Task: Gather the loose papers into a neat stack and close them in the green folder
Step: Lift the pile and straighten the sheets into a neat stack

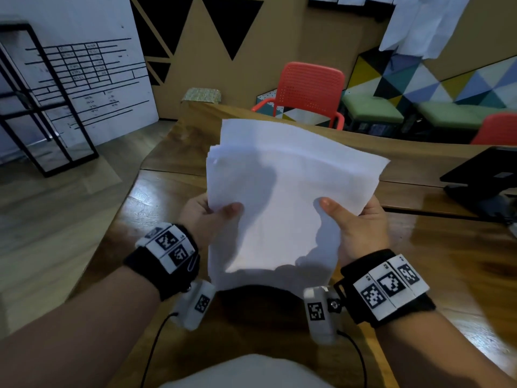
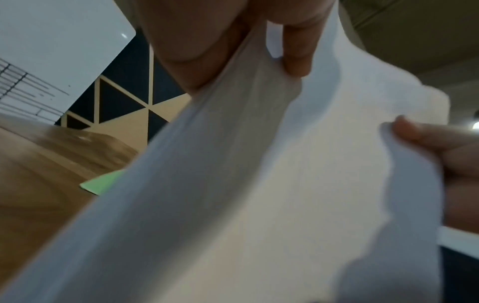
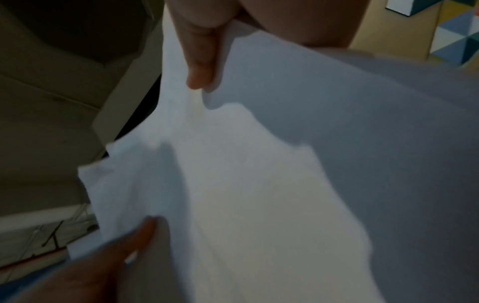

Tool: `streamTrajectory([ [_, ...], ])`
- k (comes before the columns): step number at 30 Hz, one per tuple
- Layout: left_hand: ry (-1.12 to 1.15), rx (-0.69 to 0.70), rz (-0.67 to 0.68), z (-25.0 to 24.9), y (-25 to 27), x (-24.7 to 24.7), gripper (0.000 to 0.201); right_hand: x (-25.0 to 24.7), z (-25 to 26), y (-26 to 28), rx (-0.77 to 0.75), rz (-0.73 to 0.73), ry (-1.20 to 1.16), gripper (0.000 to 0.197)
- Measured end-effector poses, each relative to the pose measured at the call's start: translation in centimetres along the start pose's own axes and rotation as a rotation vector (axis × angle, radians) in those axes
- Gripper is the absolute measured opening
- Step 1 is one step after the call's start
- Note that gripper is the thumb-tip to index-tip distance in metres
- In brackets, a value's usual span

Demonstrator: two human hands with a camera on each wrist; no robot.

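- Head view is showing both hands holding a bundle of white papers (image 1: 279,186) up above the wooden surface (image 1: 167,197), the sheets tilting away from the person.
- Left hand (image 1: 207,217) is pinching the bundle's left edge, thumb lying across the front sheet and fingers going behind it.
- Right hand (image 1: 361,219) is gripping the right edge the same way, thumb on the front.
- Sheets are lying unevenly: several edges are stepping out at the upper left, and the lower edge of the front sheet is looking wavy or ragged.
- Green folder (image 2: 103,182) is showing only in the left wrist view, as a small green corner lying flat on the surface below the papers; the bundle is covering the rest, so whether it is lying open or closed is impossible to tell, as is anything inside it.
- Fingers behind the papers are staying hidden in the head view; the wrist views are blurred and mostly filled by paper.
- Black laptop (image 1: 484,175) is sitting at the right edge, cut off by the frame.
- Red chair (image 1: 307,88) is standing beyond the surface's far edge.
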State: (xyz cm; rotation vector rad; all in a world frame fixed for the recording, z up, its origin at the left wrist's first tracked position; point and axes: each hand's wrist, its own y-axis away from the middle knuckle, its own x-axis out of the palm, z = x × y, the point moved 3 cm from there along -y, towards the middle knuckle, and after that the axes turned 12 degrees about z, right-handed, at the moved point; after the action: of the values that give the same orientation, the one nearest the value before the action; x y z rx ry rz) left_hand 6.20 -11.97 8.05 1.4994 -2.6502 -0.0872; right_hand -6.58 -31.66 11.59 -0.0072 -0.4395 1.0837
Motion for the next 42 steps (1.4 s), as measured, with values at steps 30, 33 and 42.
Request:
streamTrajectory([
  [30, -0.137, 0.150, -0.124, -3.4, 1.3, 2.5, 0.007, -0.3, 0.5, -0.2, -0.012, -0.082, 0.246, 0.010],
  [33, -0.081, 0.199, -0.154, -4.3, 1.7, 2.1, 0.013, 0.3, 1.1, -0.4, -0.076, -0.098, 0.203, 0.021],
  [42, 0.095, 0.275, -0.152, -7.2, 1.1, 1.5, 0.037, 0.7, 2.4, -1.7, -0.093, -0.158, 0.210, 0.016],
])
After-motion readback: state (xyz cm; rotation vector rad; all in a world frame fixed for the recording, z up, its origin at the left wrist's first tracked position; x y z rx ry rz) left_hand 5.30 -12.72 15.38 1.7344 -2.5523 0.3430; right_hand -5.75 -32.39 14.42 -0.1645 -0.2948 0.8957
